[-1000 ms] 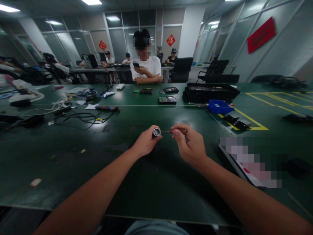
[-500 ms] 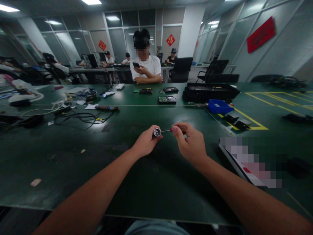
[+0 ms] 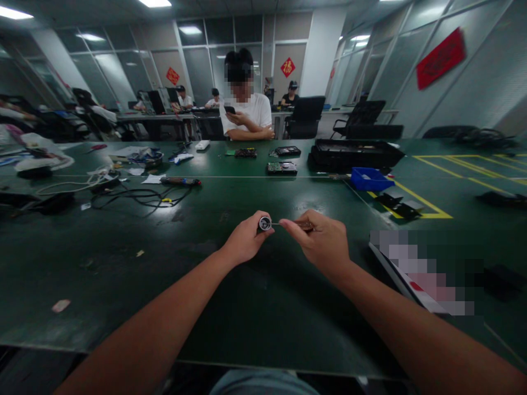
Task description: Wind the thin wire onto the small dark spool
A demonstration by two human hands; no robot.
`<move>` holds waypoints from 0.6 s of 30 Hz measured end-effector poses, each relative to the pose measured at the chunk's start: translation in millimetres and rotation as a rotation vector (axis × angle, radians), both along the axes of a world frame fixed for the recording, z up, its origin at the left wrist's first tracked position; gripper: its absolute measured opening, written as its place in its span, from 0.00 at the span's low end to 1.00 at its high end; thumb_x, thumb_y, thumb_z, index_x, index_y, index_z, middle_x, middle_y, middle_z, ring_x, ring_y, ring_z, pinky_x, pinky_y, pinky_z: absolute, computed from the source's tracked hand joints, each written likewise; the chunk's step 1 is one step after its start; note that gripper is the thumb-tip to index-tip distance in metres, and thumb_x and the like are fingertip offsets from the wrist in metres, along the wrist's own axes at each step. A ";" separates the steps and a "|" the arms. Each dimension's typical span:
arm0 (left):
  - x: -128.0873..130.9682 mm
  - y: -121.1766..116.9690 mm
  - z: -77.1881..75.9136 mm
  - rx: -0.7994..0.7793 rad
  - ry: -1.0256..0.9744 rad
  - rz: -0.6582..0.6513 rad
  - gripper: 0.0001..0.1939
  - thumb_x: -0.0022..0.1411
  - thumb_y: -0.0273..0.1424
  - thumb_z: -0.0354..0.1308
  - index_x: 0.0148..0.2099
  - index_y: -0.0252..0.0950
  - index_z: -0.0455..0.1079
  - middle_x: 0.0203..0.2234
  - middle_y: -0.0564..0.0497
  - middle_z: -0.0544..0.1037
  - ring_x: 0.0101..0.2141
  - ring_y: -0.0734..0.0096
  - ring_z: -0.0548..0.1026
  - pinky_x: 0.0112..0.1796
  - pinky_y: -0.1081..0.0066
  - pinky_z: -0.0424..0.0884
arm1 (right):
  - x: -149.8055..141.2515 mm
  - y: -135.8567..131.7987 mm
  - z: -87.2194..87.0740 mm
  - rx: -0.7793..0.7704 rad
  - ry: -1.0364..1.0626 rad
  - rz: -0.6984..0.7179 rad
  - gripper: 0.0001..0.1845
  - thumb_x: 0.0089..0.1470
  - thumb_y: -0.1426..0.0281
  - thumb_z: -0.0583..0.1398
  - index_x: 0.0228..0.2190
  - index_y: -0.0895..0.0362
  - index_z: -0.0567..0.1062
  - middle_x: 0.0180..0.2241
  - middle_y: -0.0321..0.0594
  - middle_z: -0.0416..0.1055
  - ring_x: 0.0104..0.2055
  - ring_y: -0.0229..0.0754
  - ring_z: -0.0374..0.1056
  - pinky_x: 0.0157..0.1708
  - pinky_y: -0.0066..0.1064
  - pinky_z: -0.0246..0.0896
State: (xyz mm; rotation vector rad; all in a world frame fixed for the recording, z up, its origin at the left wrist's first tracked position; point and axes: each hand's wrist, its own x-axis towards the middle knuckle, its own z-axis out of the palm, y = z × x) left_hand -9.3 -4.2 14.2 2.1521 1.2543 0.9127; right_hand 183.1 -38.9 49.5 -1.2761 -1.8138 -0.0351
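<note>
My left hand point(image 3: 242, 242) is wrapped around a dark cylinder with a silver rim point(image 3: 264, 223), whose round open end faces me; its exact kind does not show. In my right hand point(image 3: 327, 245) is a screwdriver point(image 3: 305, 225), its handle partly covered by the fingers. The thin metal shaft points left and its tip meets the rim of the cylinder's open end; whether it sits on a screw is too small to tell. Both hands are held above the green table point(image 3: 255, 318), near the middle of the view.
Farther back lie several circuit boards and drives point(image 3: 281, 168), a black case point(image 3: 356, 154) and a blue bin point(image 3: 371, 179). Left of them are tangled black cables point(image 3: 140, 198) and a pen-like tool point(image 3: 180, 181). A blurred-out item point(image 3: 420, 274) lies right. Across the table, a person point(image 3: 247, 115) holds a phone.
My right thumb and fingers have shifted left along the screwdriver, covering its red collar, and the handle has dropped slightly. My left hand and the cylinder have barely moved.
</note>
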 end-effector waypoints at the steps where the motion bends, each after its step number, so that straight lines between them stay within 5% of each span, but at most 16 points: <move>1: -0.4 0.1 -0.3 0.001 -0.003 -0.003 0.10 0.65 0.37 0.54 0.46 0.39 0.64 0.33 0.54 0.73 0.33 0.70 0.69 0.34 0.70 0.61 | -0.4 -0.3 -0.3 -0.018 0.011 0.028 0.16 0.55 0.55 0.64 0.26 0.55 0.74 0.21 0.34 0.73 0.22 0.37 0.67 0.24 0.29 0.56; 5: -2.8 2.1 -2.5 0.020 -0.025 -0.003 0.10 0.66 0.37 0.54 0.46 0.39 0.63 0.34 0.53 0.72 0.34 0.69 0.69 0.35 0.70 0.62 | -1.7 -3.2 1.6 -0.114 0.032 0.267 0.07 0.59 0.65 0.60 0.37 0.55 0.74 0.31 0.38 0.77 0.30 0.39 0.72 0.29 0.29 0.62; 9: -4.0 4.6 -4.3 0.033 -0.033 0.006 0.10 0.65 0.37 0.54 0.46 0.39 0.63 0.36 0.53 0.73 0.35 0.68 0.70 0.37 0.69 0.63 | -0.7 -6.6 5.9 -0.149 -0.063 0.396 0.07 0.62 0.67 0.56 0.36 0.55 0.73 0.30 0.38 0.73 0.31 0.39 0.69 0.32 0.31 0.61; 13: -3.0 4.1 -3.2 0.021 -0.002 0.000 0.10 0.65 0.37 0.55 0.46 0.40 0.63 0.35 0.53 0.73 0.35 0.69 0.70 0.35 0.69 0.62 | 0.3 -7.1 5.8 -0.156 -0.035 0.370 0.12 0.65 0.64 0.52 0.35 0.56 0.72 0.26 0.36 0.69 0.26 0.37 0.65 0.27 0.30 0.57; 18: -2.1 2.3 -1.0 0.021 0.002 0.022 0.09 0.66 0.36 0.54 0.47 0.40 0.63 0.35 0.54 0.73 0.34 0.70 0.69 0.34 0.70 0.61 | -1.9 -3.9 1.0 -0.094 0.147 0.204 0.09 0.60 0.62 0.59 0.36 0.55 0.73 0.29 0.36 0.73 0.28 0.38 0.69 0.27 0.29 0.60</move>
